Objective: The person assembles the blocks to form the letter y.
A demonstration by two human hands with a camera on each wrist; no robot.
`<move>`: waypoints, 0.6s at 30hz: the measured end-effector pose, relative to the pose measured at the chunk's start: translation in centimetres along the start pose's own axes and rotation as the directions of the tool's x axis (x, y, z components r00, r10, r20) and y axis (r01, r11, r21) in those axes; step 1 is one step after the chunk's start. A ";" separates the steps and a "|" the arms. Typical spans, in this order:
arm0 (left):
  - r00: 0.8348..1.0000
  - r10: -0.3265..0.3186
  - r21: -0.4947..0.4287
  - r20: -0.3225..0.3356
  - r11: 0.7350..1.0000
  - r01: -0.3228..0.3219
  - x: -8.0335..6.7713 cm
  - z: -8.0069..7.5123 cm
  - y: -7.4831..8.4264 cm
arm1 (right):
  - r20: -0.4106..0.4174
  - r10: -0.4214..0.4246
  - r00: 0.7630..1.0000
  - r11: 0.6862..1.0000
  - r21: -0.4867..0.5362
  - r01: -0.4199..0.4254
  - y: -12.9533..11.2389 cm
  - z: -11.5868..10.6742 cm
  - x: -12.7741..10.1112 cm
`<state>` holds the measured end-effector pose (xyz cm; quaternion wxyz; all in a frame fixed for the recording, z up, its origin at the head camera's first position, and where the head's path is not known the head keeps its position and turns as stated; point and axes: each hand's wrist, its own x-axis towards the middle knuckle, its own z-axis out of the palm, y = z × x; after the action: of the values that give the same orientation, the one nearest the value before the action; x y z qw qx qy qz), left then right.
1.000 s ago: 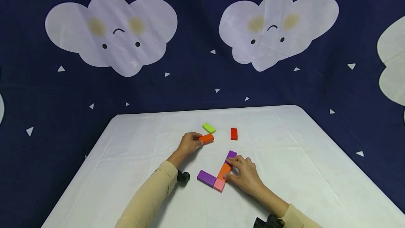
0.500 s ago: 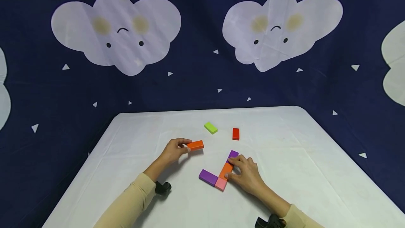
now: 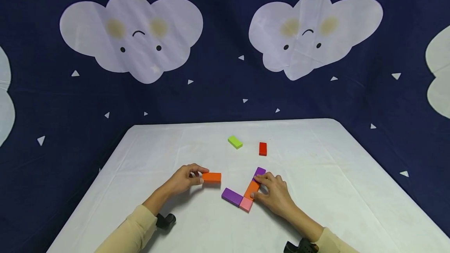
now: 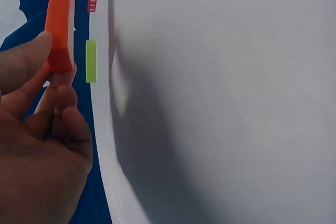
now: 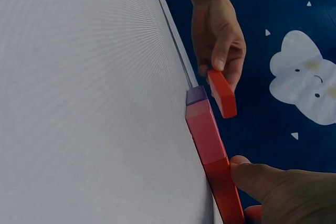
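Backdrop [image 3: 218, 89]: dark blue cloth printed with pale clouds and small triangles, hung behind and to both sides.

Bench [image 3: 316, 190]: covered in white cloth, carrying all blocks.

Left hand [image 3: 184, 179]: grip closed by thumb and fingertips on one end of the orange block [image 3: 211, 177], which sits lengthwise, raised just off the bench in the right wrist view, left of the laid row.

Right hand [image 3: 274, 194]: fingers curled onto the laid row, thumb and fingertips against its orange piece [image 3: 250, 189].

Laid row: purple block [image 3: 232, 196], pink block [image 3: 245, 204], orange piece, and a second purple block [image 3: 259, 171], joined end to end in a bent line.

Green block [image 3: 234, 142]: loose, farther back on the bench.

Red block [image 3: 262, 148]: loose, just right of the green block, apart from it.
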<state>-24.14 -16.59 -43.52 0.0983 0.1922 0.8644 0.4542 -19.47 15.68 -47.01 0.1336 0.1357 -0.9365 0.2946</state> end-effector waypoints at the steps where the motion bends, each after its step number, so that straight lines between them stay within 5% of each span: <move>1: 1.000 0.010 0.007 0.013 1.000 -0.010 -0.1 0.0 0.0 | 0.003 0.004 1.000 1.000 -0.001 -0.004 0.0 0.0 0.0; 8: 0.993 0.078 0.044 0.092 0.996 -0.082 -0.6 0.1 -0.3 | 0.007 0.015 1.000 1.000 -0.001 -0.015 -0.1 0.0 0.0; 18: 0.988 0.102 0.060 0.114 0.992 -0.110 -0.4 0.3 -1.0 | 0.014 0.019 1.000 1.000 -0.005 -0.019 -0.2 0.0 0.0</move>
<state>-23.90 -17.05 -44.50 0.1154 0.2660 0.8607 0.4184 -19.41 15.57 -46.91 0.1247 0.1287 -0.9392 0.2928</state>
